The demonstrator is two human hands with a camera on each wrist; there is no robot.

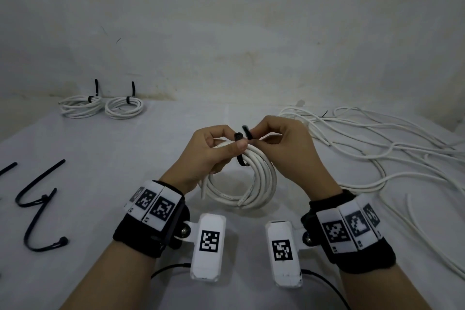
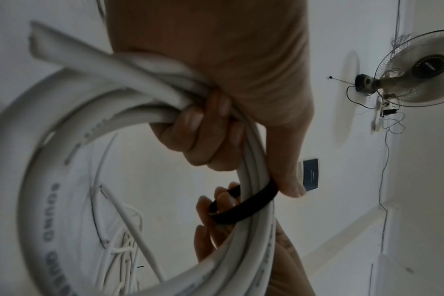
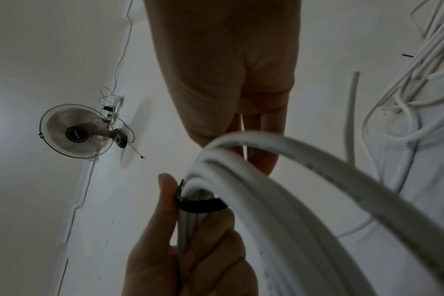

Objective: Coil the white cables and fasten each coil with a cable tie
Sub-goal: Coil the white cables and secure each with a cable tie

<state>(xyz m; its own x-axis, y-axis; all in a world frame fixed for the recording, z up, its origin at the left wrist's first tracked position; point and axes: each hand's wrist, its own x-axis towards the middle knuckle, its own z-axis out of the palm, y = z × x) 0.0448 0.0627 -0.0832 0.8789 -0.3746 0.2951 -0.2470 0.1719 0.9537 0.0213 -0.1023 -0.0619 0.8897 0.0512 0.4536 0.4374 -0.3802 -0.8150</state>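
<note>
Held above the desk [image 1: 105, 158] — white cable coil [image 1: 261, 184] clenched in left hand [image 1: 214, 151] grip; right hand [image 1: 284, 143] pinching black cable tie [image 1: 242, 158] looped around it.

Plain room, bare wall [image 1: 226, 33], wall fan [image 3: 76, 131]

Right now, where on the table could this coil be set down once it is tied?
Bare cloth lies between the two finished coils at far left and the hands, and between the spare ties and the left wrist. The right side is crowded with loose cable.
</note>
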